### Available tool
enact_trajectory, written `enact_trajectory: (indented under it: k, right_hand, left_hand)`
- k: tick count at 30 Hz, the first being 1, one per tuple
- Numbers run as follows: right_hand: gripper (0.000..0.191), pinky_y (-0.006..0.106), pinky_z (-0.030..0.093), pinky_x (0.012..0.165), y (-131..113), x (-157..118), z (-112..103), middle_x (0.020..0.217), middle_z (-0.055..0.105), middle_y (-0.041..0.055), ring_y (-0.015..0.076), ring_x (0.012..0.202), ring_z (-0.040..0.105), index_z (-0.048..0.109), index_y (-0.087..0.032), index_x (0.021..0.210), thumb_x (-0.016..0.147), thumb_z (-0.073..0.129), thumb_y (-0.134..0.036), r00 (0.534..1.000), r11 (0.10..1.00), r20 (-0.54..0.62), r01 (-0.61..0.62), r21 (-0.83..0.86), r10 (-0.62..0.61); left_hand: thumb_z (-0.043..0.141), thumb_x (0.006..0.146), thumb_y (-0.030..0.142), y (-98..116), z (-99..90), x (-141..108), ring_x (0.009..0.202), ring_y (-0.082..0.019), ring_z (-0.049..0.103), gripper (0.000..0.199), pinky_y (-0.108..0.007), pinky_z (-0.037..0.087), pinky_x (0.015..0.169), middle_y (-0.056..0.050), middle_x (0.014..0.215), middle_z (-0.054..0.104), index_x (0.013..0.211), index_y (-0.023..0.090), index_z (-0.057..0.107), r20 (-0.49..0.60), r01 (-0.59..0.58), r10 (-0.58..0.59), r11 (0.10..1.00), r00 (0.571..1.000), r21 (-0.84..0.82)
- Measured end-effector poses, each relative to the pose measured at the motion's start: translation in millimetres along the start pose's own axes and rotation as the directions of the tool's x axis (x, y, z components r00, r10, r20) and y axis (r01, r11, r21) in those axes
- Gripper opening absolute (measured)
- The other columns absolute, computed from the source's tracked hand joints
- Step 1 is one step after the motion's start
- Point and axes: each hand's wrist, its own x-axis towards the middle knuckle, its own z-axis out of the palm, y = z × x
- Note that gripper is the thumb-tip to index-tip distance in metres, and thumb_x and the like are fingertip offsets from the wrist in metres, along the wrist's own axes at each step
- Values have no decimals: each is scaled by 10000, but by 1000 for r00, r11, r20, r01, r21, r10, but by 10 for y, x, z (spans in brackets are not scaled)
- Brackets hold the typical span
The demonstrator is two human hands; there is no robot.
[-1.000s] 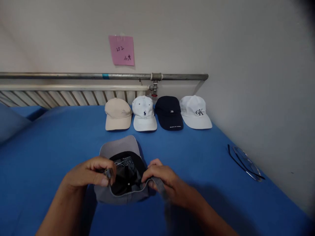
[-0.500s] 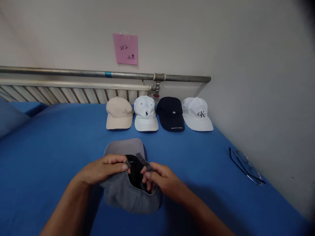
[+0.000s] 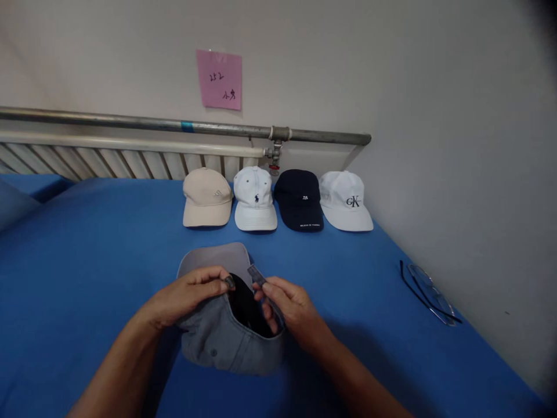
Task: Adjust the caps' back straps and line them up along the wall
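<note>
A grey baseball cap (image 3: 232, 342) is tipped over in front of me, its brim pointing away and its dark inside showing through the back opening. My left hand (image 3: 187, 293) pinches the small metal buckle (image 3: 230, 283) at the left edge of that opening. On the other side, the strap (image 3: 256, 274) sits between the thumb and fingers of my right hand (image 3: 291, 305), its free end sticking up toward the buckle. Strap and buckle are apart. Some right fingertips reach inside the opening.
Along the back of the blue bed (image 3: 108, 232) stand a beige cap (image 3: 208, 197), a pale polo-logo cap (image 3: 255, 200), a navy cap (image 3: 299, 200) and a white cap (image 3: 346, 200). Glasses (image 3: 430, 293) lie by the right wall. Behind are a radiator (image 3: 143, 165) and a pipe (image 3: 130, 122).
My right hand has shifted its grip nearer the strap's free end and risen slightly. My left hand still holds the buckle. The whole view has shifted a little.
</note>
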Motion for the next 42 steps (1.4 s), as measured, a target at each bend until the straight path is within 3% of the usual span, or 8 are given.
enact_trajectory:
  k: [4,8,12,20,24,31,38,42]
  right_hand:
    - [236,204,338,376,-13,13,-16,527,538,-68,62,339,457,607,-176,822,816,569,-409,1000,998,-25,7,62,-6]
    - [193,194,332,358,-30,3,-22,552,586,-52,67,332,487,594,-174,846,801,556,-358,999,993,23,-45,108,43]
    - [129,168,284,308,-54,-23,12,508,521,-79,43,320,379,560,-184,787,756,554,-310,995,977,51,-90,193,82]
    - [166,157,226,277,-6,21,193,575,527,-105,15,313,268,502,-216,776,649,594,-271,990,971,-25,-130,201,138]
    - [182,172,208,305,85,62,225,432,346,-146,39,311,246,498,-231,778,680,628,-311,994,983,-27,-99,154,105]
    - [139,185,352,502,213,102,200,631,514,-70,58,538,434,554,-195,710,643,674,-217,992,993,-87,96,62,-91]
    - [203,166,195,315,71,76,198,478,409,-139,23,303,263,491,-229,768,635,640,-191,993,982,8,-118,147,118]
    - [196,151,187,281,29,83,202,402,359,-159,25,269,242,458,-235,744,625,609,-201,992,976,-1,-120,183,122]
  left_hand:
    - [675,803,314,-5,21,0,773,-124,547,136,-238,425,755,6,816,643,836,183,688,-18,11,-11,1000,1000,27]
    - [644,811,290,-3,29,4,841,-149,567,131,-267,419,815,-13,885,667,872,182,688,-2,32,-32,998,999,57]
    - [600,843,274,-28,22,32,881,-153,558,128,-273,401,846,-5,920,662,904,196,682,54,13,-19,993,998,119]
    - [565,865,313,-39,109,21,732,-121,497,152,-246,387,706,24,801,590,881,185,645,120,26,-53,976,991,215]
    - [556,873,322,-55,137,47,744,-130,484,167,-253,384,707,20,790,564,856,173,629,139,-28,-14,955,990,296]
    - [541,892,331,-76,163,75,732,-133,481,186,-253,387,678,12,796,562,834,170,613,187,-108,31,904,982,414]
    - [539,881,320,-41,189,39,678,-123,462,159,-245,383,634,29,745,531,825,178,585,165,-89,19,899,986,429]
    - [606,820,247,-2,225,10,869,-166,554,117,-282,436,788,2,916,609,926,198,595,177,-128,63,914,982,386]
